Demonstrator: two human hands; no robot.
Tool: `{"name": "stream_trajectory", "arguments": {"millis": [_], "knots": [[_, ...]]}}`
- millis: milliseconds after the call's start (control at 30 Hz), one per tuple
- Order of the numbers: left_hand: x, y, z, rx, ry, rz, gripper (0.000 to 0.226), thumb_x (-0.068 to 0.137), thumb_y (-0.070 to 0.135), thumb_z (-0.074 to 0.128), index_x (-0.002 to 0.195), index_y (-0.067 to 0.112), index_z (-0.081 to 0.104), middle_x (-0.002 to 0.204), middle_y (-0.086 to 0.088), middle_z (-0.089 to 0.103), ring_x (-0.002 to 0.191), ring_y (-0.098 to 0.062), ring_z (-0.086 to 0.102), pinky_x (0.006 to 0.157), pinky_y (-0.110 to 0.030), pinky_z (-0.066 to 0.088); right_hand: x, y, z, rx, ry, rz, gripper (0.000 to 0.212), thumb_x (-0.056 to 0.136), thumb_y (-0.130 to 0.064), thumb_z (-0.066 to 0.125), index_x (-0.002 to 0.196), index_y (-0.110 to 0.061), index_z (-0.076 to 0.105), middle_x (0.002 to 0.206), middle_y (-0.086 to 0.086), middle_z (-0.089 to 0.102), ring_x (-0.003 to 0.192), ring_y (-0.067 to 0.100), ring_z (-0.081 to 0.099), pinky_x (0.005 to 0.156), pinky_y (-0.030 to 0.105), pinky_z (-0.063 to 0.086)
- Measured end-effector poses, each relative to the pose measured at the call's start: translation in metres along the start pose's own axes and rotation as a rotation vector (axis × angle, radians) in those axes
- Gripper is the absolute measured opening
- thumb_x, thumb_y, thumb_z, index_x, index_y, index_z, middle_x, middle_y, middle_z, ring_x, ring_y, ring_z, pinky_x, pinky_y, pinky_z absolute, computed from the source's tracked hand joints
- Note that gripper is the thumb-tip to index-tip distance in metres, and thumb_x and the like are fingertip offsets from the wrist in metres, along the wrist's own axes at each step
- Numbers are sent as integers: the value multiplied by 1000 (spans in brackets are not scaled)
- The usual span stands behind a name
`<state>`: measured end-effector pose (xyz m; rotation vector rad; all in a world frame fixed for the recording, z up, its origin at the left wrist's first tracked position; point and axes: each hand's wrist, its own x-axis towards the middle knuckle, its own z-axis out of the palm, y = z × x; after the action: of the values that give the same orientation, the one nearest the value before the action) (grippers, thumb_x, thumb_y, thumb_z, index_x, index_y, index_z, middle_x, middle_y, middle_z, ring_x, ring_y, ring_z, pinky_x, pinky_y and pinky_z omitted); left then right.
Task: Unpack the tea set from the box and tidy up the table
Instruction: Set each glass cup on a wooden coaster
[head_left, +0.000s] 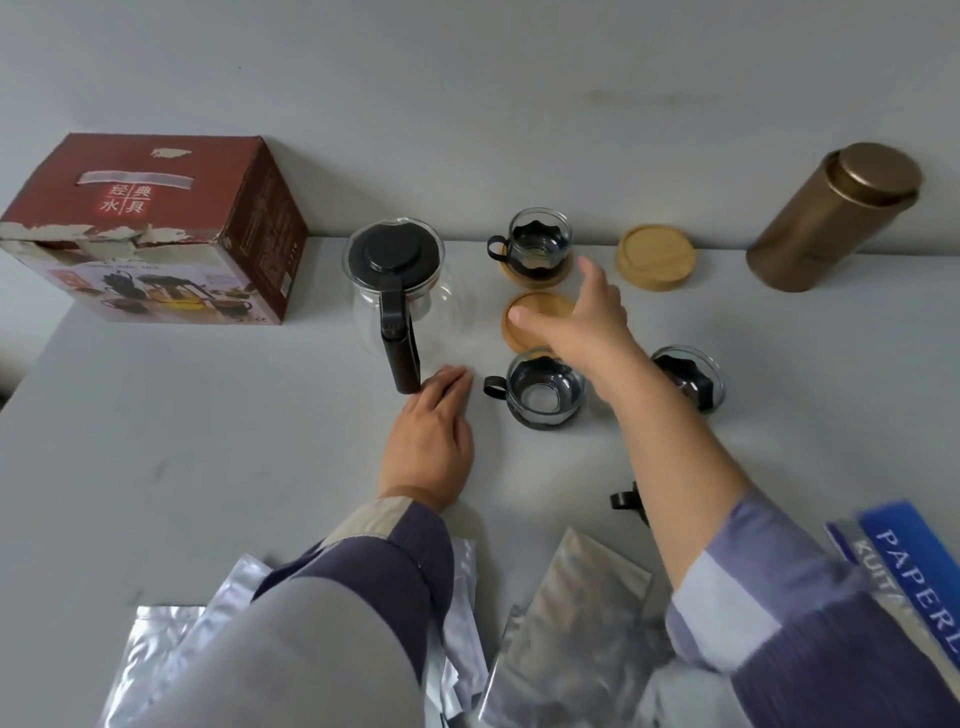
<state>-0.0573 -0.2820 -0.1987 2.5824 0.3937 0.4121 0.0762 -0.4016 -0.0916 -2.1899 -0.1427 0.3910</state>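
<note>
Now, nearest us, silver foil pouches (566, 613) lie along the counter's (208, 441) front edge. The left hand (428, 431) rests flat on the counter, fingers straight and together, fingertips just beside the glass teapot's (397, 291) black handle. The right hand (576, 317) reaches over the near glass cup (545, 389), fingers spread, hovering at the bare wooden coaster (537, 325); contact is unclear. Another cup (688, 382) sits right of the wrist. Farther back, a cup (537, 241) stands on its coaster, a spare coaster (655, 257) beside it. The red box (156, 228) sits far left, a gold tin (831, 218) far right.
</note>
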Motion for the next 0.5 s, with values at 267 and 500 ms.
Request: {"name": "stream_trajectory", "arguments": {"millis": [267,500], "knots": [[0,0,1,19,26,6,50,82,13,41,129,12,58,133,-1,54,121,-20,52,103,-22,34,-77,66,52,34,321,-178,109,64,-32,85,147,-4,21,145,17,33,137,30,28,111,29,15],[0,-2,2,18,28,0,49,82,4,50,129,12,57,134,0,53,121,-17,51,102,-18,32,-66,78,73,8,505,-119,102,54,-35,88,134,6,41,130,21,52,122,39,47,107,46,32]]}}
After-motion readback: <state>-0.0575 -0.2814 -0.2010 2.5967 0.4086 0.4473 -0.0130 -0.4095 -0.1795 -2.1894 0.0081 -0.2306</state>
